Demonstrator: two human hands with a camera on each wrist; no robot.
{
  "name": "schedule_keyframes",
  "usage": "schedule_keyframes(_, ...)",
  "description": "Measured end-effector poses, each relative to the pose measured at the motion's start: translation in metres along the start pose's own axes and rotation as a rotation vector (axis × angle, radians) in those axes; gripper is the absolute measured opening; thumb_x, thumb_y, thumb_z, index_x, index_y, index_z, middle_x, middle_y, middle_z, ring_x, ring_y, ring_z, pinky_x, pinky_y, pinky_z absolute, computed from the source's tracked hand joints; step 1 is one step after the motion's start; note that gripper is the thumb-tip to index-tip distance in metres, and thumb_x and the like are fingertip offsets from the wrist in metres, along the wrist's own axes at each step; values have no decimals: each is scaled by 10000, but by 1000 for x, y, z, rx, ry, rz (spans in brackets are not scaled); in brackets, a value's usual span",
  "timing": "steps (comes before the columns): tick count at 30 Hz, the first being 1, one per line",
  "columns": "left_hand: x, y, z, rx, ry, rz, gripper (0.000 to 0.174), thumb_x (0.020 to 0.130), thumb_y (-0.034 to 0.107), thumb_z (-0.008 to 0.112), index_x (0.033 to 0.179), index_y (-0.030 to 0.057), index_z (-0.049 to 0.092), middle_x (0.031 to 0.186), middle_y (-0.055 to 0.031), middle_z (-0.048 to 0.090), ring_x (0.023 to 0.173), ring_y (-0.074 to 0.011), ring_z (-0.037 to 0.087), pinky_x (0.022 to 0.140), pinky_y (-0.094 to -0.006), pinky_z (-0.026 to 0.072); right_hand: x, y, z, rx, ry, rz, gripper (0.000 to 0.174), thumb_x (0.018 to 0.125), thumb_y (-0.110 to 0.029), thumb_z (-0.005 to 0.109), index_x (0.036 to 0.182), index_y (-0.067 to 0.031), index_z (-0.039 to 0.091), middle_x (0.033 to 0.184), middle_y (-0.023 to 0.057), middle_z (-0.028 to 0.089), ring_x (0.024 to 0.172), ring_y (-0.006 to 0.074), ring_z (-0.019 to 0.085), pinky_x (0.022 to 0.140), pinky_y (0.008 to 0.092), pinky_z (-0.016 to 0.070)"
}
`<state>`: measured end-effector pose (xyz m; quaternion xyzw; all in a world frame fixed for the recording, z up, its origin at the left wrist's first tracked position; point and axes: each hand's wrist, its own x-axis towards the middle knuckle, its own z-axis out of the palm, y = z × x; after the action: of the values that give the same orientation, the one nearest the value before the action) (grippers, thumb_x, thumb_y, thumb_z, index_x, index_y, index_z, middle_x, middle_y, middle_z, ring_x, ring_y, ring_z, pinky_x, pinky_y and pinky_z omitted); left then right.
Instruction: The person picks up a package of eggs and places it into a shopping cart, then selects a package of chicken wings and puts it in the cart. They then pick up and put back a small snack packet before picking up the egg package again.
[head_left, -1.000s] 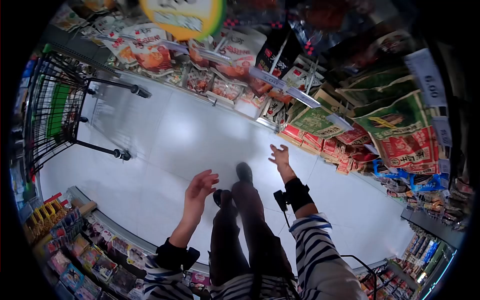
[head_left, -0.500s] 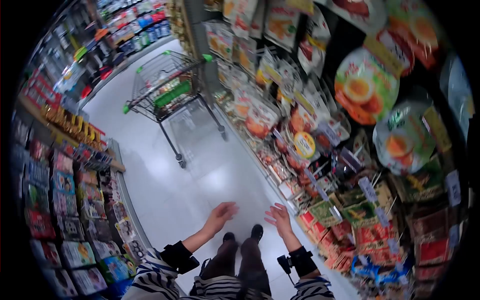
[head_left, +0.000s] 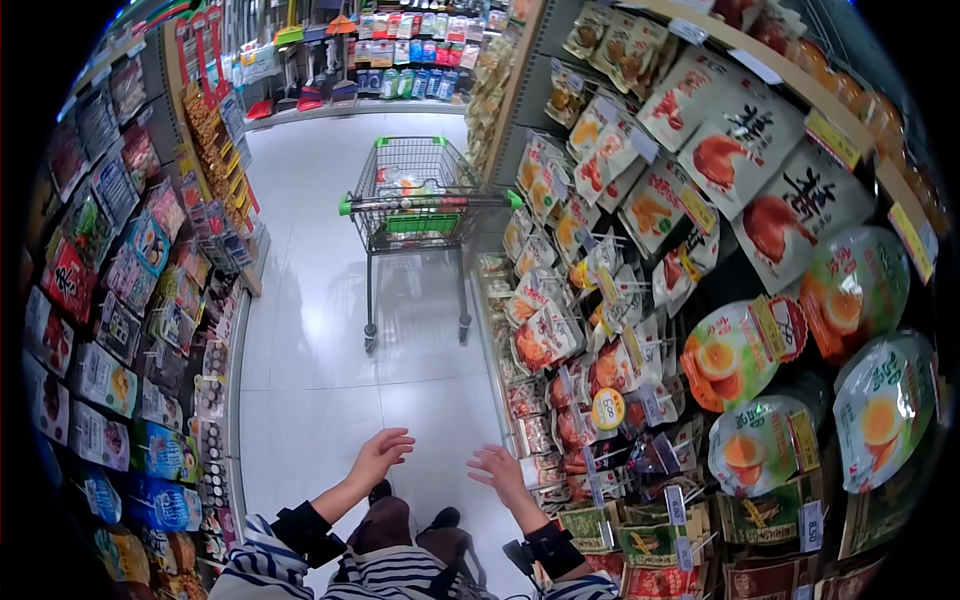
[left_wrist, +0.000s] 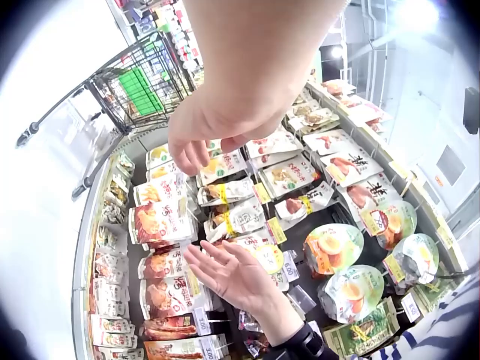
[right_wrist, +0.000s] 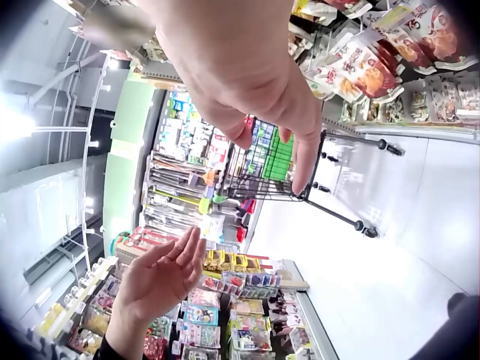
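Both hands are held out in front of the body, apart from each other and with nothing in them. The left hand (head_left: 380,455) has its fingers loosely extended toward the right over the aisle floor. Across from it, the right hand (head_left: 500,474) spreads its fingers near the rack of packets on the right. Ahead in the aisle stands a black wire shopping cart (head_left: 412,212) with green trim and some goods inside, beyond the reach of both hands. In the left wrist view the right hand (left_wrist: 236,279) shows its palm before hanging snack packets (left_wrist: 166,294).
On the right, a rack holds food pouches (head_left: 722,150), egg-printed packs (head_left: 735,355) and green packets (head_left: 765,515). Packaged snacks (head_left: 105,375) line the left shelf. Brooms and dustpans (head_left: 310,70) hang at the far end. White floor tiles (head_left: 300,345) run between.
The head view has swung up and to the right, bringing the cart from the left edge to the middle ahead. Both hands stay raised before the body, holding nothing.
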<state>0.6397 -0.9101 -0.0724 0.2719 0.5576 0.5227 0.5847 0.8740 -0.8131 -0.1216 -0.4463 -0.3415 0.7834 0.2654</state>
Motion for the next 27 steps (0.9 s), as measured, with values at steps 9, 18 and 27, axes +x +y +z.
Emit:
schedule_keyframes(9, 11, 43, -98, -25, 91, 113, 298, 838, 70, 442, 1133, 37, 423, 1051, -83, 539, 941, -149, 524, 772, -271, 429, 54, -19, 108, -114, -134, -44, 300, 841, -153, 476, 1096, -23, 387, 1060, 132, 486, 935, 242, 536, 759, 363, 485)
schedule_keyframes(18, 46, 120, -234, -28, 162, 227, 311, 831, 116, 454, 1127, 27, 429, 1050, -83, 538, 935, -151, 529, 775, -268, 423, 107, -80, 260, -161, -270, -179, 257, 862, -131, 434, 1094, -30, 394, 1094, 125, 478, 980, 223, 515, 798, 334, 465)
schedule_keyframes(27, 64, 137, -310, -86, 324, 172, 339, 819, 184, 499, 1120, 39, 435, 1042, -77, 533, 910, -140, 532, 756, -267, 428, 169, -118, 326, -232, -373, -208, 282, 856, -163, 457, 1103, -39, 401, 1096, 124, 472, 983, 226, 505, 809, 355, 453)
